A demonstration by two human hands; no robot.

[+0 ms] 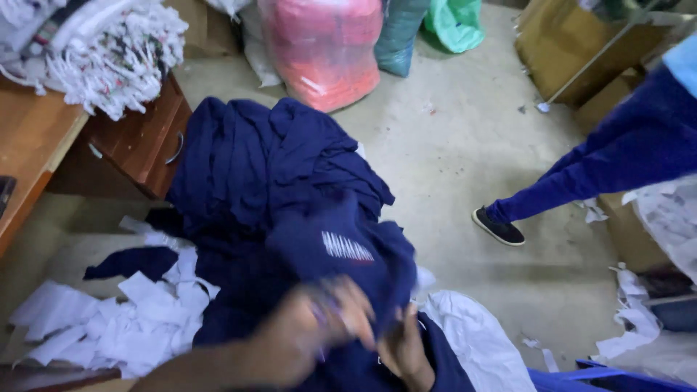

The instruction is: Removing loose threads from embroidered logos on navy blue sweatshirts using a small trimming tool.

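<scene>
A heap of navy blue garments (pixel 261 167) lies on the floor in front of me. Both my hands are low in the view, blurred by motion. My left hand (pixel 319 327) grips a navy garment with a small white print (pixel 347 247) on it, lifted slightly off the heap. My right hand (pixel 403 348) is closed on the same cloth just to the right, partly hidden under a fold.
White paper and fabric scraps (pixel 116 319) lie at the left. A wooden desk with drawers (pixel 138 138) stands at upper left under white trimmings (pixel 116 43). Stuffed plastic bags (pixel 323 47) stand behind. Another person's leg in blue trousers (pixel 602 160) and cardboard boxes (pixel 573 43) are at right.
</scene>
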